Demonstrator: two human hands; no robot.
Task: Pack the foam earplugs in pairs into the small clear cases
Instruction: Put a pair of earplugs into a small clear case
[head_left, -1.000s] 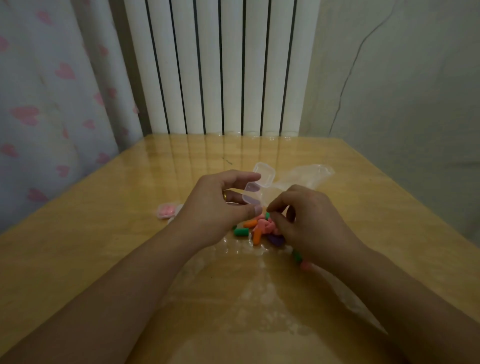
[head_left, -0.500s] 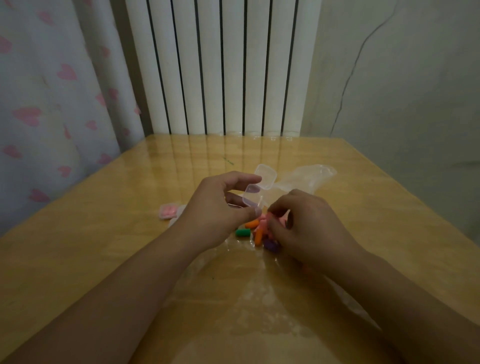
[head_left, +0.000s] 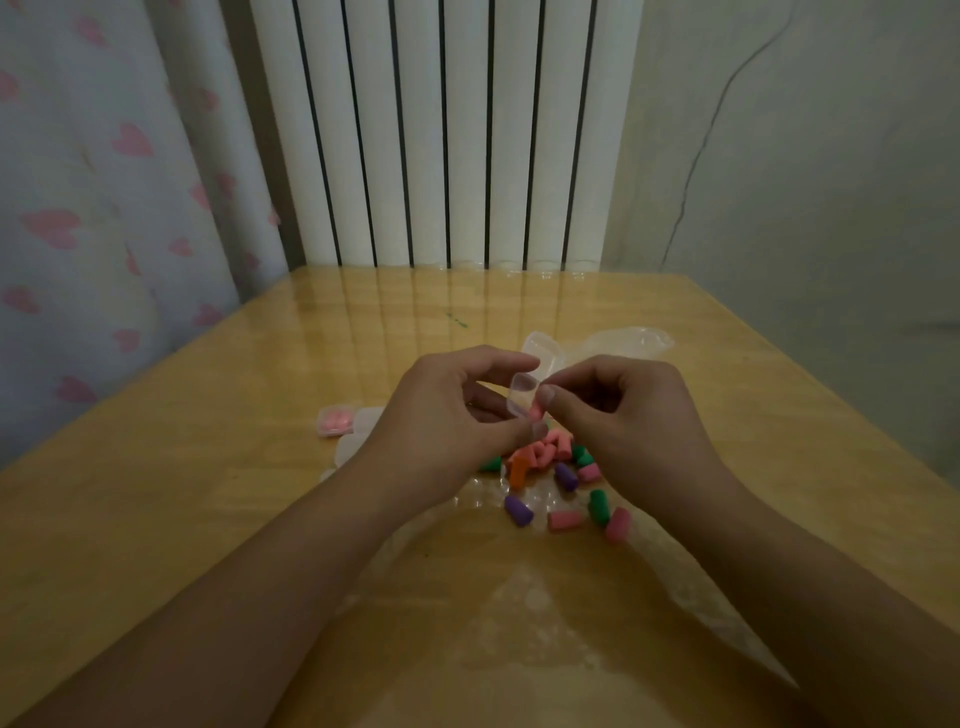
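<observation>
Earplugs of pink, green, purple and orange foam lie heaped on the worktop just under both hands, near enough that each pick is a short dip. The left hand pinches a small clear case, lifted and with its mouth tipped toward the right hand, probably so a plug can go straight in. The right fingers pinch a pink plug at the case's edge. A filled case with pink plugs sits apart to the left, likely kept clear of the loose stock. Behind the hands lies a clear bag.
</observation>
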